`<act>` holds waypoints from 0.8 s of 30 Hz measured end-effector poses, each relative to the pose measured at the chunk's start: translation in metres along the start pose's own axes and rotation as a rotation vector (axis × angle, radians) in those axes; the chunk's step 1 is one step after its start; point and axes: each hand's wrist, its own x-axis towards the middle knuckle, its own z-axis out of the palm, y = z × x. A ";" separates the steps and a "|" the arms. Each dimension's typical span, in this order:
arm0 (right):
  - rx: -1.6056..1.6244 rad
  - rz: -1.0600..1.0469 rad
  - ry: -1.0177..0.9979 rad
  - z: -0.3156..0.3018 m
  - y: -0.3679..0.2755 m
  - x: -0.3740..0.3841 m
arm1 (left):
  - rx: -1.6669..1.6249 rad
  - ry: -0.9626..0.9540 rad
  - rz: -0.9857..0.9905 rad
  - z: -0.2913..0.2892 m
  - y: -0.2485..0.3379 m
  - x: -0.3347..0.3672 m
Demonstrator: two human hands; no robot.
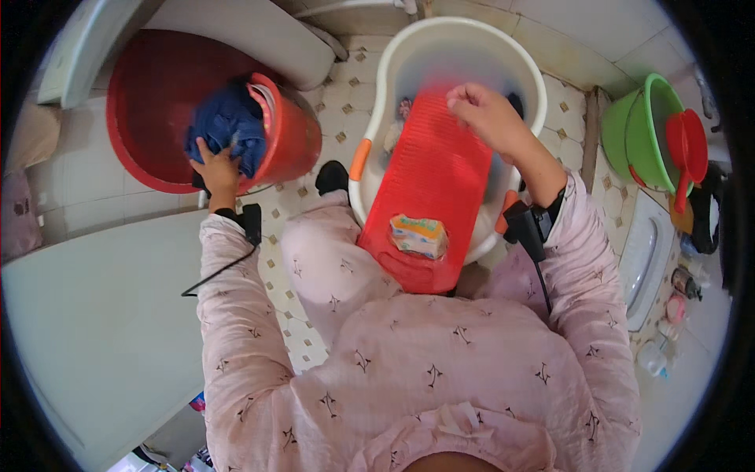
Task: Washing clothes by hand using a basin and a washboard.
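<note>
A dark blue garment (pixel 228 126) is bunched at the mouth of a red bucket (pixel 295 145), partly over its rim. My left hand (pixel 217 167) grips the cloth at its near side, fingers pressed into the folds. Over the upper part of a red ribbed washboard (pixel 429 177) hovers my right hand (pixel 487 116), its fingers loosely curled and apart, with nothing visible in them. The washboard leans inside a white tub (pixel 384 79) of cloudy water. A wrapped bar of soap (pixel 418 236) rests in the washboard's lower recess.
A large red basin (pixel 130 149) stands behind the bucket at the left. At the right are a green bucket (pixel 625 130), a red dipper (pixel 688 145) and a white squat toilet (pixel 646 248). Several bottles line the right wall. A pale flat surface (pixel 102 307) fills the lower left.
</note>
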 end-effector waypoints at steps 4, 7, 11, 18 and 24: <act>-0.064 -0.057 -0.030 0.002 0.009 0.005 | 0.088 0.194 0.022 0.010 0.014 -0.010; -0.113 -0.062 -0.046 0.002 0.017 0.003 | 0.068 0.159 0.012 0.002 0.024 -0.012; -0.200 0.010 -0.073 0.004 0.044 -0.008 | -0.087 0.129 0.047 -0.078 0.073 -0.017; -0.148 0.321 -0.164 0.016 0.126 -0.065 | -0.860 -0.862 0.610 -0.069 0.159 -0.030; -0.185 0.626 -0.421 0.039 0.133 -0.112 | -1.212 -0.879 0.224 0.008 0.166 -0.125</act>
